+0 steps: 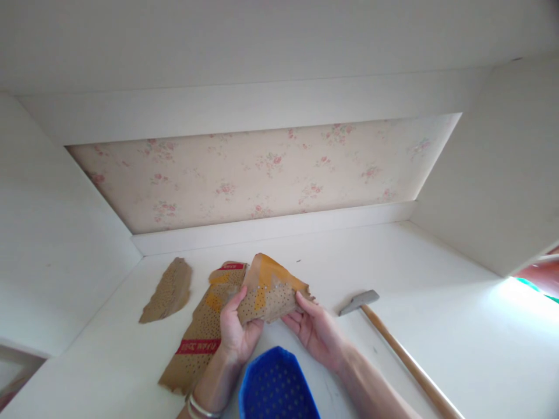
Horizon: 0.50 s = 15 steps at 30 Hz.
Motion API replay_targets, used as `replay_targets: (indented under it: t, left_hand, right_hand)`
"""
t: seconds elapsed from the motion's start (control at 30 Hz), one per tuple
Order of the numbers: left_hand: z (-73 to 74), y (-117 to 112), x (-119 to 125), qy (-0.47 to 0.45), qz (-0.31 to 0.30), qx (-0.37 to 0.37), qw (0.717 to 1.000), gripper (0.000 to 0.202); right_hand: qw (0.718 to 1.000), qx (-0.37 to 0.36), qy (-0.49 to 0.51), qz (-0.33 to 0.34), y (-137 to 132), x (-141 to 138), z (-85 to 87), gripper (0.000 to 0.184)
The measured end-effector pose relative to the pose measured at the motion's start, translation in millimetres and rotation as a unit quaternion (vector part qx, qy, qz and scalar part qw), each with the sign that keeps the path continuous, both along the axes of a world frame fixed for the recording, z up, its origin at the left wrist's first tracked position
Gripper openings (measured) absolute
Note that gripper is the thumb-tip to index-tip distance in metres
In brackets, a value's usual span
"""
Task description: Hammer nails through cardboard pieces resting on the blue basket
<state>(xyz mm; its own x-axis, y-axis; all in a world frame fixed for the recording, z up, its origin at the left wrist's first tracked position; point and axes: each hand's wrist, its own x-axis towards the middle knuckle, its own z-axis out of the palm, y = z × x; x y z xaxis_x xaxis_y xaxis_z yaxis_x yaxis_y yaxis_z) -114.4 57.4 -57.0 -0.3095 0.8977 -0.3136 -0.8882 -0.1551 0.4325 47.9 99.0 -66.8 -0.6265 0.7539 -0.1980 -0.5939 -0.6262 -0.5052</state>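
Note:
Both hands hold a torn piece of brown perforated cardboard (271, 288) with orange print, lifted a little above a white shelf (437, 279). My left hand (236, 331) grips its left edge, thumb on top. On the right edge, my right hand (314, 326) pinches the piece with fingers under it. A longer perforated cardboard strip (198, 343) with a red label lies flat under my left hand. A blue perforated plastic object (277, 387) sits just in front of my wrists.
A smaller torn cardboard scrap (168, 289) lies to the left. A hammer (393, 343) with a wooden handle lies on the right of the shelf. White side walls and a floral-papered back panel (262, 174) enclose the recess.

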Motion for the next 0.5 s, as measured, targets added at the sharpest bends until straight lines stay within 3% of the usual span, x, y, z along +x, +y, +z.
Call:
replay_targets:
  t: [0.5]
  left_hand:
    - [-1.2,2.1,0.3,0.037,0.009,-0.022,0.999,0.036]
  right_hand:
    - [0.999,-0.013,-0.029,-0.002,2.2,1.1,-5.7,0.023]
